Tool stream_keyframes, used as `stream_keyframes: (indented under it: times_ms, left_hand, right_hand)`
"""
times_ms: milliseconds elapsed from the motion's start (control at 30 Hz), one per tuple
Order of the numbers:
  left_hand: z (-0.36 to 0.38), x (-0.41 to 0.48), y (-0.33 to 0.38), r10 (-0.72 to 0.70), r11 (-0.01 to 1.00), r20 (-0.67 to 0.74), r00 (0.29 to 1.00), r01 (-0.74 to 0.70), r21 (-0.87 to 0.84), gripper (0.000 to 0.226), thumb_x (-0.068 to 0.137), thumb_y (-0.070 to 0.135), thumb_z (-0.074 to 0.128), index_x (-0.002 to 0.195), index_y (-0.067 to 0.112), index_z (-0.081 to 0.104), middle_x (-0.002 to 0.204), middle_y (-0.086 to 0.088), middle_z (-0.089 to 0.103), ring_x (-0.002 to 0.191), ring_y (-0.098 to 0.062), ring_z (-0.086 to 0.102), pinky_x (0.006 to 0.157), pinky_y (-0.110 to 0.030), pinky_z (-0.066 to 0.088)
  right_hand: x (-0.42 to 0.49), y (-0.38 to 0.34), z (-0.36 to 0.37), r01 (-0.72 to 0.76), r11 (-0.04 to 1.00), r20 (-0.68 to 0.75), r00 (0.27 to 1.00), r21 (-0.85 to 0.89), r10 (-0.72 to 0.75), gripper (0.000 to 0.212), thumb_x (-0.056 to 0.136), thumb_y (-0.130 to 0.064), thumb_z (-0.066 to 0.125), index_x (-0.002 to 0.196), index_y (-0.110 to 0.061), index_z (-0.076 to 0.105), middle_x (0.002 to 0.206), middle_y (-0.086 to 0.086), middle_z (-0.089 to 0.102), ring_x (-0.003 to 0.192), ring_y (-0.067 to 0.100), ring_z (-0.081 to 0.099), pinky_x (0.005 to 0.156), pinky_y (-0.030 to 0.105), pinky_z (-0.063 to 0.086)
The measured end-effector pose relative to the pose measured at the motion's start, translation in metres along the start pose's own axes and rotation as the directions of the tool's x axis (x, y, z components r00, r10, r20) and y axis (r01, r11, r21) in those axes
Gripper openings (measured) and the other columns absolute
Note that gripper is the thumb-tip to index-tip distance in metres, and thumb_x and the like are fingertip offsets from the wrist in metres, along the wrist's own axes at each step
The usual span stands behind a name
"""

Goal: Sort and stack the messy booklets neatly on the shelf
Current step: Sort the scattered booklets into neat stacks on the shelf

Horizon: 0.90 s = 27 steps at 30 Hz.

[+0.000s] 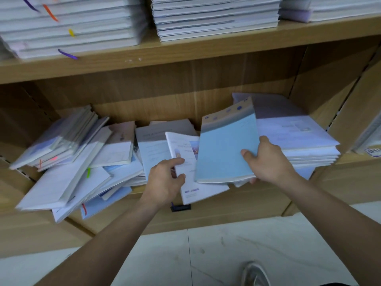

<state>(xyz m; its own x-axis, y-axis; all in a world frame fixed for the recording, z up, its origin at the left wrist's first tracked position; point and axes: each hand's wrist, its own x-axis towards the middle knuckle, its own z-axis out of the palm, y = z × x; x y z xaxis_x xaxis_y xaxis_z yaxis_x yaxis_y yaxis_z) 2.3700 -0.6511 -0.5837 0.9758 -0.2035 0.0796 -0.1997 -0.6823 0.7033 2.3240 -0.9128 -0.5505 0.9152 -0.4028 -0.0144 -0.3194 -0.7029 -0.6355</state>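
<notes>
A light-blue booklet (226, 149) is gripped by the right hand (266, 162) at its lower right corner, with the thumb laid across the cover and the fingers curled beneath; the booklet is held tilted, its far end raised above the neat stack of booklets (299, 139) that lies at the right of the lower shelf (237, 205). A white booklet with a picture on its cover (191, 172) is pinched at its left edge by the left hand (167, 178), between the thumb and the curled fingers, and its near end juts out past the front edge of the shelf; part of it is covered by the blue booklet. To the left, a messy heap of booklets (78, 162) is seen, slanted and overlapping, with coloured tabs sticking out; several overhang the shelf edge. On the upper shelf (185, 56), tidy stacks of white booklets (214, 17) are laid flat. Below, a pale tiled floor (165, 254) and the toe of a shoe (254, 273) are visible.
</notes>
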Motion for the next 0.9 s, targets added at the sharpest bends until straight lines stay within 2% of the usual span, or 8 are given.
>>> stream_keyframes:
  times_ms: [67,200,367,433,567,633,767,900]
  left_hand:
    - [-0.012,0.001,-0.001,-0.002,1.000,-0.059,0.998,0.003,0.022,0.043,0.091,0.012,0.064,0.132,0.025,0.060,0.114,0.000,0.064,0.089,-0.012,0.063,0.071,-0.017,0.051]
    - [-0.032,-0.011,-0.012,-0.034,0.995,-0.101,0.994,0.044,0.094,0.048,0.093,0.009,0.057,0.137,0.024,0.047,0.118,-0.001,0.061,0.106,-0.023,0.061,0.086,-0.033,0.052]
    - [-0.044,-0.023,-0.013,-0.076,0.994,-0.026,0.997,0.073,-0.078,0.075,0.081,0.016,0.080,0.140,0.031,0.036,0.111,0.015,0.061,0.091,-0.007,0.062,0.072,-0.018,0.051]
    - [-0.053,-0.021,-0.017,-0.089,0.996,-0.065,0.994,0.089,-0.005,0.066,0.080,0.020,0.080,0.139,0.019,0.049,0.102,0.010,0.069,0.085,-0.007,0.064,0.064,-0.014,0.045]
    - [-0.090,-0.027,-0.028,-0.089,0.996,-0.151,0.984,0.093,0.015,0.017,0.082,0.026,0.075,0.099,0.024,0.069,0.073,0.012,0.070,0.067,0.000,0.064,0.058,-0.018,0.045]
    - [-0.110,-0.035,-0.038,-0.103,0.995,-0.159,0.982,0.105,0.000,0.018,0.086,0.025,0.070,0.102,0.018,0.067,0.084,0.005,0.072,0.075,-0.012,0.068,0.060,-0.031,0.052]
    - [-0.141,-0.048,-0.061,-0.201,0.979,-0.211,0.957,0.200,-0.026,0.017,0.096,0.022,0.057,0.113,0.018,0.056,0.098,-0.005,0.068,0.077,-0.023,0.064,0.042,-0.030,0.048]
    - [-0.165,-0.061,-0.081,-0.196,0.979,-0.284,0.939,0.204,-0.003,0.018,0.097,0.023,0.053,0.113,0.018,0.056,0.101,-0.009,0.069,0.076,-0.031,0.063,0.059,-0.038,0.052]
  right_hand:
    - [-0.002,-0.004,0.003,0.025,1.000,0.006,1.000,-0.002,-0.025,0.025,0.100,-0.034,0.053,0.112,-0.014,0.046,0.100,0.008,0.066,0.038,0.019,0.063,0.053,0.034,0.054]
    - [-0.009,-0.013,0.019,0.041,0.997,0.054,0.998,0.065,-0.045,0.021,0.102,-0.030,0.052,0.117,-0.015,0.047,0.104,0.005,0.064,0.038,0.018,0.064,0.043,0.030,0.052]
    - [-0.009,-0.014,0.023,0.005,0.968,0.042,0.999,0.249,-0.016,0.018,0.102,-0.025,0.054,0.118,-0.016,0.053,0.104,0.006,0.066,0.046,0.022,0.068,0.039,0.030,0.051]
    - [-0.012,-0.019,0.023,0.002,0.913,0.001,1.000,0.409,-0.003,0.018,0.101,-0.020,0.056,0.118,-0.016,0.059,0.100,0.006,0.068,0.060,0.022,0.069,0.038,0.030,0.052]
    - [-0.022,-0.043,0.030,0.026,0.773,-0.065,0.998,0.634,0.020,0.012,0.101,-0.018,0.058,0.110,-0.015,0.064,0.087,0.005,0.070,0.061,0.021,0.067,0.038,0.031,0.051]
    - [-0.026,-0.058,0.037,0.040,0.713,-0.074,0.997,0.700,0.017,0.012,0.101,-0.019,0.057,0.110,-0.017,0.064,0.090,0.004,0.071,0.063,0.023,0.067,0.040,0.030,0.051]
    - [-0.034,-0.087,0.059,0.099,0.730,-0.092,0.994,0.677,-0.049,0.014,0.102,-0.020,0.055,0.112,-0.021,0.064,0.093,-0.001,0.072,0.070,0.021,0.070,0.040,0.029,0.052]
    - [-0.031,-0.102,0.081,0.056,0.716,-0.029,0.998,0.696,-0.050,0.017,0.103,-0.023,0.054,0.116,-0.018,0.064,0.099,0.002,0.072,0.077,0.022,0.070,0.044,0.030,0.055]
